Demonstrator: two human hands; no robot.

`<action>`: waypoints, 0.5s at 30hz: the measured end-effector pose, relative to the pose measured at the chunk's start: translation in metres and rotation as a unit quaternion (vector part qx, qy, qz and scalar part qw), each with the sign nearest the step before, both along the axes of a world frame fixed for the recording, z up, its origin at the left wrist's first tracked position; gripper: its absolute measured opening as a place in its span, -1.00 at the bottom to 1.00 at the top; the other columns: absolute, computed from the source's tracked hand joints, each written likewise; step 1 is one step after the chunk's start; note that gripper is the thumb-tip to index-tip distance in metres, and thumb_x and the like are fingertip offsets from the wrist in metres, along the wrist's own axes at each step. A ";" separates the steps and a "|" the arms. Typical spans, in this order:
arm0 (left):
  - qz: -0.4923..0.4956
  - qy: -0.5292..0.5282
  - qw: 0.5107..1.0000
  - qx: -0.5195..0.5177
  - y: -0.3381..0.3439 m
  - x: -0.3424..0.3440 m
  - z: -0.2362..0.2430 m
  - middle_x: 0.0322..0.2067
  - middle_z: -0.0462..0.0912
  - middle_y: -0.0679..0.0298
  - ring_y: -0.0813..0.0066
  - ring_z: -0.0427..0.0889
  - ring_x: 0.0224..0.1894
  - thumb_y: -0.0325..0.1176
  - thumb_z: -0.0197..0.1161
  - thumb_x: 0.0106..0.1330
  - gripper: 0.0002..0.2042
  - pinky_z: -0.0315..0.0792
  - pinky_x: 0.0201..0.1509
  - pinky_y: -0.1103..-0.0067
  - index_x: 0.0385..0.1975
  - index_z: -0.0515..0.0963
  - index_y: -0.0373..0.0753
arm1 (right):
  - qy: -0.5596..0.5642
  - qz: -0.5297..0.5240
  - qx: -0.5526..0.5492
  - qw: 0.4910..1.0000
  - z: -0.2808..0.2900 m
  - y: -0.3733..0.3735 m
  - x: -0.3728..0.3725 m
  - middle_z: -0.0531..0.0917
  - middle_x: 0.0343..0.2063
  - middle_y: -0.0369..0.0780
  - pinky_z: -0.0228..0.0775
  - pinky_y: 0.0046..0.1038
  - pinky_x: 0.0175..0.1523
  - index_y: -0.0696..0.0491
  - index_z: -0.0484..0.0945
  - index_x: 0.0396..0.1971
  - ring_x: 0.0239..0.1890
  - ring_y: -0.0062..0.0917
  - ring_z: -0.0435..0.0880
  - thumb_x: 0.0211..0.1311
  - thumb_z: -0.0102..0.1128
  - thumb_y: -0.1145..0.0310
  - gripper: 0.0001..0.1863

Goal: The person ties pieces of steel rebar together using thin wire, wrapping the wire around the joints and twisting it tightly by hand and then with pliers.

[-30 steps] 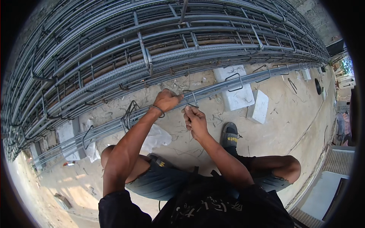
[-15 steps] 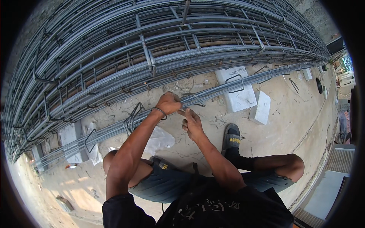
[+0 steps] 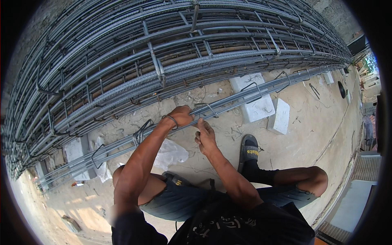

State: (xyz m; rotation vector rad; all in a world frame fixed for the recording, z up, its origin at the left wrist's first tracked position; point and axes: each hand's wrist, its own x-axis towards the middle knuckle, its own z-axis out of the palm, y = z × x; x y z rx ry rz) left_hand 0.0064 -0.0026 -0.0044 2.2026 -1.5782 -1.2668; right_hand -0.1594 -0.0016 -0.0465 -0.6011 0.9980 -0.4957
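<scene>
Long ribbed steel bars (image 3: 232, 99) run slantwise in front of me, from lower left to upper right. My left hand (image 3: 179, 116) is closed round them, its knuckles up. A bent-steel stirrup (image 3: 213, 111) loops over the bars just right of that hand. Below the bars, close beside the left hand, is my right hand (image 3: 206, 135). Its fingers are curled in, the thumb side toward the bars; whatever they pinch is hidden. Several more stirrups (image 3: 141, 131) hang bunched on the bars to the left, partly behind my left forearm.
A large stack of steel reinforcement cages (image 3: 175, 45) fills the far side. White blocks (image 3: 256, 107) prop the bars, and another white block (image 3: 279, 116) stands nearby. Clear plastic sheeting (image 3: 170, 155) lies by my left foot. Pliers-like tool (image 3: 314, 91) and wire scraps lie on the concrete.
Both hands stay close together at the bars. My right hand has shifted slightly left and down. The lower bars sit a little farther from the upper ones beside the stirrup.
</scene>
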 end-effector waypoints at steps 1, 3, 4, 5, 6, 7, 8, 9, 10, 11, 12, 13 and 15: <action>-0.016 -0.004 1.000 -0.005 0.000 -0.001 -0.001 -0.08 0.54 -0.12 0.02 0.50 0.03 -0.16 0.11 0.23 -0.59 0.36 0.07 0.36 -0.08 0.52 -0.38 | 0.003 -0.002 -0.006 1.000 -0.002 0.001 -0.002 0.56 -0.39 -0.34 -0.04 -0.72 -0.71 -0.04 0.37 -0.41 -0.73 -0.82 0.12 0.15 0.21 -0.08 -0.59; -0.023 0.006 1.000 -0.004 0.002 -0.003 -0.001 -0.05 0.53 -0.10 0.04 0.48 0.05 -0.14 0.09 0.25 -0.58 0.34 0.08 0.36 -0.07 0.51 -0.38 | 0.009 -0.010 -0.021 1.000 -0.001 0.000 -0.005 0.53 -0.48 -0.34 -0.06 -0.71 -0.73 -0.04 0.37 -0.46 -0.76 -0.82 0.11 0.16 0.21 -0.07 -0.60; -0.014 0.020 1.000 0.002 0.003 -0.004 -0.001 -0.04 0.52 -0.09 0.05 0.48 0.06 -0.13 0.09 0.26 -0.58 0.34 0.09 0.36 -0.07 0.51 -0.37 | 0.011 -0.016 -0.030 0.999 0.002 0.000 -0.005 0.49 -0.54 -0.36 -0.06 -0.70 -0.74 -0.04 0.36 -0.47 -0.77 -0.82 0.10 0.17 0.20 -0.06 -0.61; -0.004 0.034 0.999 0.008 0.004 -0.006 0.000 -0.02 0.51 -0.08 0.06 0.47 0.07 -0.12 0.08 0.26 -0.57 0.33 0.10 0.36 -0.06 0.51 -0.37 | 0.014 -0.022 -0.039 0.999 0.005 -0.001 -0.006 0.45 -0.61 -0.37 -0.07 -0.70 -0.75 -0.04 0.36 -0.49 -0.78 -0.82 0.09 0.18 0.20 -0.05 -0.61; 0.007 0.033 0.999 0.000 0.007 -0.004 -0.004 -0.04 0.53 -0.08 0.06 0.48 0.04 -0.11 0.09 0.26 -0.57 0.34 0.09 0.36 -0.08 0.52 -0.36 | 0.015 -0.024 -0.040 0.999 0.009 0.000 -0.004 0.40 -0.64 -0.39 -0.07 -0.69 -0.75 -0.04 0.36 -0.49 -0.78 -0.83 0.08 0.19 0.19 -0.04 -0.62; 0.018 0.032 0.999 -0.008 0.009 -0.002 -0.009 -0.07 0.54 -0.07 0.05 0.50 0.02 -0.10 0.10 0.25 -0.58 0.35 0.08 0.36 -0.09 0.53 -0.36 | 0.017 -0.026 -0.040 0.999 0.012 0.000 -0.001 0.35 -0.68 -0.41 -0.07 -0.69 -0.75 -0.04 0.36 -0.50 -0.79 -0.83 0.08 0.20 0.18 -0.03 -0.62; 0.030 0.030 0.999 -0.017 0.012 -0.001 -0.013 -0.09 0.56 -0.06 0.04 0.51 0.00 -0.09 0.11 0.25 -0.58 0.36 0.07 0.35 -0.11 0.54 -0.35 | 0.018 -0.028 -0.041 0.999 0.016 0.000 0.001 0.30 -0.72 -0.43 -0.06 -0.69 -0.76 -0.03 0.36 -0.50 -0.80 -0.83 0.07 0.21 0.17 -0.02 -0.63; 0.023 0.039 0.999 -0.011 0.010 -0.003 -0.007 -0.13 0.58 -0.05 0.04 0.53 -0.03 -0.11 0.15 0.22 -0.59 0.37 0.04 0.35 -0.12 0.55 -0.34 | 0.017 -0.026 -0.048 0.998 0.014 -0.001 -0.002 0.29 -0.74 -0.44 -0.07 -0.69 -0.76 -0.03 0.38 -0.50 -0.81 -0.83 0.06 0.22 0.17 -0.01 -0.64; 0.017 0.047 0.999 -0.006 0.008 -0.004 -0.001 -0.17 0.60 -0.03 0.03 0.55 -0.06 -0.13 0.19 0.19 -0.61 0.39 0.02 0.34 -0.14 0.56 -0.33 | 0.017 -0.025 -0.055 0.998 0.013 -0.003 -0.006 0.28 -0.76 -0.46 -0.07 -0.68 -0.76 -0.02 0.39 -0.49 -0.81 -0.83 0.05 0.23 0.16 0.00 -0.64; 0.011 0.055 0.998 0.000 0.006 -0.005 0.004 -0.21 0.62 -0.02 0.03 0.56 -0.09 -0.14 0.22 0.16 -0.62 0.40 0.00 0.34 -0.16 0.57 -0.32 | 0.016 -0.023 -0.062 0.998 0.011 -0.005 -0.008 0.27 -0.79 -0.47 -0.07 -0.68 -0.76 -0.01 0.41 -0.48 -0.82 -0.83 0.04 0.24 0.16 0.01 -0.65; -0.009 0.035 0.999 -0.026 0.008 -0.004 0.004 -0.26 0.63 -0.03 0.01 0.58 -0.12 -0.19 0.25 0.11 -0.65 0.42 -0.03 0.33 -0.19 0.58 -0.31 | 0.017 -0.015 -0.066 0.998 0.010 -0.004 -0.008 0.24 -0.80 -0.48 -0.07 -0.68 -0.76 0.00 0.43 -0.45 -0.82 -0.83 0.04 0.24 0.16 0.02 -0.66; -0.028 0.015 0.998 -0.052 0.012 -0.004 0.001 -0.30 0.63 -0.04 0.00 0.59 -0.16 -0.24 0.28 0.06 -0.67 0.43 -0.07 0.31 -0.22 0.59 -0.31 | 0.017 -0.007 -0.070 0.997 0.008 -0.002 -0.008 0.22 -0.82 -0.49 -0.08 -0.68 -0.76 0.02 0.45 -0.42 -0.82 -0.83 0.03 0.24 0.17 0.04 -0.67; -0.043 -0.035 0.993 -0.103 0.016 -0.005 -0.009 -0.36 0.63 -0.06 -0.03 0.60 -0.22 -0.34 0.30 -0.02 -0.71 0.46 -0.12 0.29 -0.28 0.60 -0.31 | 0.014 0.004 -0.078 0.997 0.005 0.001 -0.007 0.32 -0.75 -0.44 -0.07 -0.67 -0.76 0.08 0.48 -0.33 -0.82 -0.83 0.07 0.23 0.20 0.08 -0.66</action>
